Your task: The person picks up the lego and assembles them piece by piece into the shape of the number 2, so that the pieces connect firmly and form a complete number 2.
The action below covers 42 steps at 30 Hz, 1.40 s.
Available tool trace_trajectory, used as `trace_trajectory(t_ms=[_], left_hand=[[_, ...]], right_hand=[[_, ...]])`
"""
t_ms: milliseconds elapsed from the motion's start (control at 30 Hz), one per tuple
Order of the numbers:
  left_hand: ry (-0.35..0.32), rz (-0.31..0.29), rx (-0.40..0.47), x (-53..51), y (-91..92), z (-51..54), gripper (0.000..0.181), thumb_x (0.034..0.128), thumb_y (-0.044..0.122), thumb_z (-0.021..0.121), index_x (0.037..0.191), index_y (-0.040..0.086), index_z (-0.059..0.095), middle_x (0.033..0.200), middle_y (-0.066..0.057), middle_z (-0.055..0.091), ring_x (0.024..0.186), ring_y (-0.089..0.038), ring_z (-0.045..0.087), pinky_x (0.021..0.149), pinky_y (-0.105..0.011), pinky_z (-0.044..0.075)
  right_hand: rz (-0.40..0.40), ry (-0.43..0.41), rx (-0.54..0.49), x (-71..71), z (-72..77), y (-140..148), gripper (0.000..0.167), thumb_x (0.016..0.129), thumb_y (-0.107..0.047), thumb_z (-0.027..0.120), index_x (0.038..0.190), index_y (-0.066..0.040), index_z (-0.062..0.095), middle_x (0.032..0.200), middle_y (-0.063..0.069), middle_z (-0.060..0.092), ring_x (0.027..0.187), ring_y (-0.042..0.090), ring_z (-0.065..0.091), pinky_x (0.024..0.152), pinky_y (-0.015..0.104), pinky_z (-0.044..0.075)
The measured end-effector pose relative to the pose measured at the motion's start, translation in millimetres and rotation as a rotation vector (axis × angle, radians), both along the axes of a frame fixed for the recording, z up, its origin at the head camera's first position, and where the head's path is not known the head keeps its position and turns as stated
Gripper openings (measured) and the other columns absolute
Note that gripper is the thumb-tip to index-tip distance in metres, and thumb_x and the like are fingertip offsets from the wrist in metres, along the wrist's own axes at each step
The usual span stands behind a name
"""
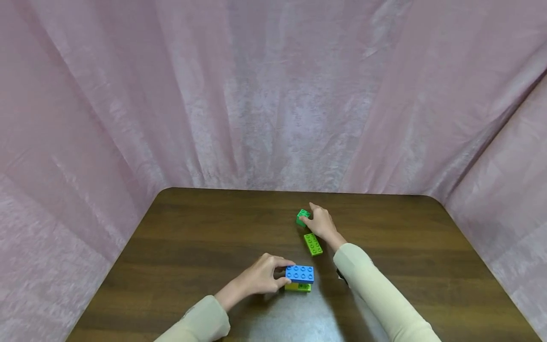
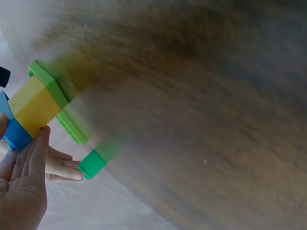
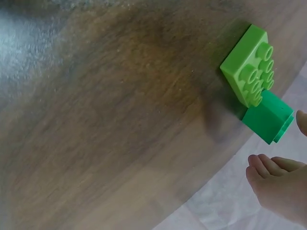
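My left hand (image 1: 261, 276) pinches the left end of a blue toy building brick (image 1: 300, 275), thumb in front and fingers behind. The blue brick sits on a yellow brick (image 2: 36, 106), which stands on a thin lime-green brick (image 1: 306, 288). Farther back, my right hand (image 1: 321, 222) reaches to a small green brick (image 1: 301, 218), its thumb and fingers spread around it. In the right wrist view the fingertips are apart from the small green brick (image 3: 269, 117). A second lime-green brick (image 1: 313, 244) lies studs up just in front of it.
Everything stands on a brown wooden table (image 1: 192, 237) with rounded far corners. Pink curtains (image 1: 273, 95) hang behind it and along both sides. The small green brick is not far from the table's back edge.
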<state>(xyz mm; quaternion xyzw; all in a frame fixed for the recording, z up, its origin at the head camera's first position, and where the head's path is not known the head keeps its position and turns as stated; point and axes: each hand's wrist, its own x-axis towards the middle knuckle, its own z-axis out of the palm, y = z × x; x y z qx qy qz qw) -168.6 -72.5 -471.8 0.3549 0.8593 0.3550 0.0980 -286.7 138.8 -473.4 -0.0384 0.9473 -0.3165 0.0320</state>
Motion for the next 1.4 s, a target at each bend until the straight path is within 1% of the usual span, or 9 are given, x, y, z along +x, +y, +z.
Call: trace_trajectory(t_ms=[267, 467, 567, 667, 733, 833, 967, 1167, 1400], left_hand=[[-0.010, 0.000, 0.000, 0.9, 0.2, -0.7, 0.035, 0.0872, 0.009, 0.070, 0.121, 0.001, 0.067, 0.112, -0.010, 0.073, 0.085, 0.001, 0.058, 0.074, -0.013, 0.048], [-0.013, 0.008, 0.008, 1.5, -0.3, -1.2, 0.035, 0.0869, 0.008, 0.070, 0.121, 0.000, 0.067, 0.112, -0.010, 0.073, 0.086, 0.001, 0.058, 0.076, -0.014, 0.050], [-0.009, 0.010, 0.006, 2.3, 0.4, -1.7, 0.036, 0.0869, 0.009, 0.071, 0.121, 0.001, 0.067, 0.112, -0.010, 0.073, 0.087, 0.000, 0.060, 0.077, -0.015, 0.051], [-0.013, 0.008, 0.005, 2.7, 0.9, -2.4, 0.036, 0.0874, 0.010, 0.070, 0.122, 0.001, 0.066, 0.112, -0.010, 0.073, 0.089, 0.000, 0.060, 0.078, -0.016, 0.051], [-0.014, 0.009, 0.009, 2.8, 0.6, -2.9, 0.036, 0.0877, 0.011, 0.070, 0.122, 0.001, 0.066, 0.113, -0.010, 0.072, 0.089, -0.001, 0.060, 0.078, -0.016, 0.051], [-0.005, 0.011, 0.027, 1.9, -0.3, -4.1, 0.036, 0.0873, 0.010, 0.070, 0.121, 0.000, 0.066, 0.112, -0.011, 0.073, 0.089, -0.004, 0.062, 0.078, -0.019, 0.053], [0.010, 0.011, 0.041, -0.2, -1.3, -5.0, 0.035, 0.0869, 0.009, 0.071, 0.121, -0.001, 0.067, 0.112, -0.013, 0.072, 0.089, -0.008, 0.064, 0.078, -0.020, 0.053], [0.003, 0.015, 0.037, -1.2, -1.7, -4.9, 0.036, 0.0869, 0.009, 0.071, 0.121, 0.000, 0.066, 0.113, -0.013, 0.072, 0.088, -0.009, 0.063, 0.078, -0.021, 0.053], [-0.008, 0.018, 0.044, 1.0, -2.3, -6.9, 0.035, 0.0870, 0.010, 0.071, 0.121, 0.000, 0.067, 0.115, -0.014, 0.072, 0.102, -0.013, 0.067, 0.088, -0.029, 0.056]], right_hand=[[-0.007, -0.009, 0.035, -2.0, -3.3, 0.4, 0.068, 0.095, -0.030, 0.063, 0.149, 0.001, 0.035, 0.153, 0.022, 0.039, 0.139, 0.039, 0.040, 0.110, 0.052, 0.039], [-0.005, -0.005, -0.003, -3.7, -3.6, 0.0, 0.069, 0.092, -0.027, 0.068, 0.147, 0.002, 0.037, 0.150, 0.022, 0.043, 0.131, 0.039, 0.049, 0.100, 0.048, 0.048], [-0.002, -0.029, 0.002, -3.8, -4.8, 0.7, 0.067, 0.091, -0.024, 0.069, 0.146, 0.001, 0.040, 0.145, 0.022, 0.049, 0.096, 0.032, 0.065, 0.082, 0.040, 0.054], [-0.004, -0.052, -0.001, -4.0, -6.4, 2.0, 0.059, 0.093, -0.020, 0.067, 0.144, 0.000, 0.045, 0.136, 0.022, 0.058, 0.059, 0.018, 0.049, 0.061, 0.030, 0.046], [-0.006, -0.053, -0.012, -4.6, -7.4, 2.8, 0.054, 0.093, -0.018, 0.066, 0.141, -0.001, 0.049, 0.131, 0.022, 0.061, 0.052, 0.013, 0.040, 0.056, 0.026, 0.042], [-0.009, -0.034, -0.028, -5.0, -7.9, 3.9, 0.049, 0.093, -0.017, 0.067, 0.137, 0.000, 0.054, 0.129, 0.023, 0.063, 0.059, 0.015, 0.051, 0.060, 0.027, 0.045], [-0.013, -0.002, -0.037, -4.7, -6.4, 5.3, 0.047, 0.091, -0.017, 0.068, 0.134, 0.000, 0.057, 0.130, 0.021, 0.062, 0.090, 0.022, 0.066, 0.073, 0.033, 0.054], [-0.006, 0.032, -0.078, -4.1, 0.9, 8.2, 0.047, 0.091, -0.015, 0.069, 0.134, 0.000, 0.057, 0.127, 0.021, 0.064, 0.087, 0.029, 0.068, 0.075, 0.036, 0.055], [0.009, 0.069, -0.161, 4.5, 10.0, 9.9, 0.046, 0.090, -0.013, 0.069, 0.131, 0.002, 0.058, 0.121, 0.021, 0.067, 0.107, 0.033, 0.067, 0.085, 0.041, 0.057]])
